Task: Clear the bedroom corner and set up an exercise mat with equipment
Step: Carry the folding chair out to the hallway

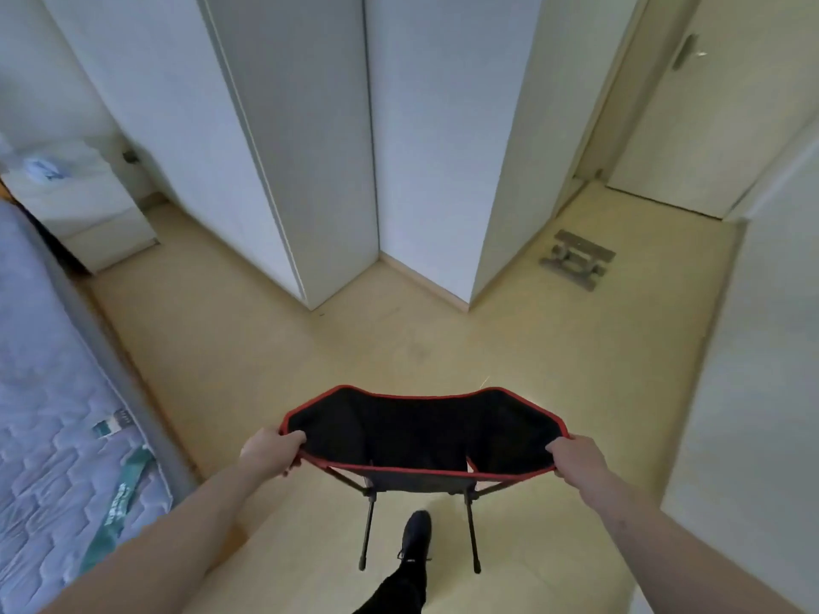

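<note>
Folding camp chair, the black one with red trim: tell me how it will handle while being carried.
The folding camp chair looks light: the left hand and right hand lift it by the fabric edges alone. The seat sags between them, so the cloth is probably floppy. Its thin legs hang loose and may swing or catch.

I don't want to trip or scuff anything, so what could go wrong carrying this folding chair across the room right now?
1. The chair is held only by the fabric rim, the left hand and right hand each on one end; the legs hang free and could hit the shoe stepping between them.
2. The seat hides the floor just ahead, and a small wooden rack lies by the wardrobe.
</note>
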### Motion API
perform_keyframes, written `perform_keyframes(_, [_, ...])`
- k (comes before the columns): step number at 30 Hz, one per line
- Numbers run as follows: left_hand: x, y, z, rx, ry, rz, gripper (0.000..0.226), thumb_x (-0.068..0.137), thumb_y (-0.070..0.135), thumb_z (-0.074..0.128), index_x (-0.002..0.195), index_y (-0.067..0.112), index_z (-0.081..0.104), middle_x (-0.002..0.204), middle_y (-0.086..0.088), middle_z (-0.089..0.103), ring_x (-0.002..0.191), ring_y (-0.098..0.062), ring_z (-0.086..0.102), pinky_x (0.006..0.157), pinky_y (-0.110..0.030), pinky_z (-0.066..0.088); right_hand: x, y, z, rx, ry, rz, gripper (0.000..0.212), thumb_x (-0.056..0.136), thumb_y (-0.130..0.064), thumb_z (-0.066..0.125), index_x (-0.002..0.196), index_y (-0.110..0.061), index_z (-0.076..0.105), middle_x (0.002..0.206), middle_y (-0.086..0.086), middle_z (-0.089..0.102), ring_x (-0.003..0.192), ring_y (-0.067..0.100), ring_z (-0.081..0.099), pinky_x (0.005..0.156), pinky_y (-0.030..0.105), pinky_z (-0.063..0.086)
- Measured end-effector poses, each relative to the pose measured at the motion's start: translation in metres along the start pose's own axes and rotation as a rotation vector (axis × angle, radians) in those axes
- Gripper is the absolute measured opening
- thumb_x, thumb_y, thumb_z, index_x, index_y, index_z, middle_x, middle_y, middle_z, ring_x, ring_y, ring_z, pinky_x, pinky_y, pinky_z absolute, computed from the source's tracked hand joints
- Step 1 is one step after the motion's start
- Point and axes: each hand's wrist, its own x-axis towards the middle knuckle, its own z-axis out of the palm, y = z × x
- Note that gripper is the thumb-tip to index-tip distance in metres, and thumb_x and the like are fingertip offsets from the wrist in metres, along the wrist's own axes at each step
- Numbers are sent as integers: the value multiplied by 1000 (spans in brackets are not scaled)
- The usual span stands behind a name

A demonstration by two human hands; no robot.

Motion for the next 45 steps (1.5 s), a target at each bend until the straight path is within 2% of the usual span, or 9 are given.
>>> perform_keyframes(4, [48, 79, 21, 43, -87, 74, 27, 90, 26, 57, 76, 7, 70, 67, -8, 75, 53, -18, 64, 70, -36, 61, 44, -9, -35, 54, 50, 89, 15, 89, -5, 50, 79, -5, 60, 66, 10, 49, 63, 25, 44, 60, 34, 33])
perform_keyframes(6, [68, 124, 32, 60, -127, 110, 26, 89, 25, 57, 74, 8, 69, 62, -6, 72, 53, -18, 63, 68, -35, 60, 66, -19, -55, 120, 96, 115, 15, 91, -5, 50, 85, -3, 63, 70, 12, 51, 65, 26, 47, 60, 34, 35])
perform_keyframes(12, [107, 264, 69, 131, -244, 249, 22, 92, 20, 56, 85, 4, 69, 60, -4, 67, 56, -20, 58, 58, -29, 50, 114, -34, -122, 235, 218, 201, 14, 96, -8, 52, 84, -10, 58, 80, 14, 60, 72, 28, 55, 61, 32, 42])
perform_keyframes(14, [118, 305, 85, 155, -258, 291, 22, 93, 20, 56, 83, 4, 69, 61, -4, 67, 57, -20, 58, 57, -28, 49, 133, -36, -145, 276, 269, 219, 17, 97, -6, 53, 80, -9, 56, 80, 15, 58, 73, 29, 55, 63, 33, 43])
perform_keyframes(23, [149, 484, 178, 241, -249, 392, 27, 91, 25, 56, 87, 4, 72, 63, -4, 71, 58, -19, 62, 65, -32, 55, 258, -36, -249, 321, 324, 267, 13, 94, -7, 54, 95, 1, 65, 78, 17, 62, 68, 29, 58, 56, 30, 44])
perform_keyframes(27, [158, 554, 225, 251, -239, 374, 26, 91, 26, 55, 88, 6, 72, 62, -4, 71, 58, -18, 63, 67, -34, 57, 315, -36, -305, 348, 308, 300, 14, 91, -3, 53, 94, 2, 65, 75, 16, 61, 65, 28, 57, 54, 29, 43])
perform_keyframes(31, [161, 629, 274, 248, -244, 395, 25, 93, 26, 54, 90, 7, 70, 64, -4, 70, 59, -18, 62, 60, -30, 53, 375, -42, -369, 361, 310, 300, 13, 93, -6, 52, 94, 0, 64, 77, 16, 61, 68, 28, 57, 55, 30, 44])
perform_keyframes(37, [166, 706, 324, 231, -274, 376, 23, 92, 24, 53, 92, 8, 69, 64, -4, 67, 59, -18, 60, 59, -28, 51, 438, -55, -442, 339, 300, 267, 17, 93, -3, 49, 79, -7, 57, 72, 12, 55, 66, 26, 53, 55, 31, 42])
perform_keyframes(45, [202, 836, 393, 257, -298, 426, 26, 95, 26, 54, 94, 5, 68, 64, -5, 66, 60, -18, 61, 59, -28, 53, 536, -75, -522, 361, 341, 293, 17, 93, -1, 48, 81, -3, 60, 71, 14, 55, 67, 27, 53, 57, 32, 42])
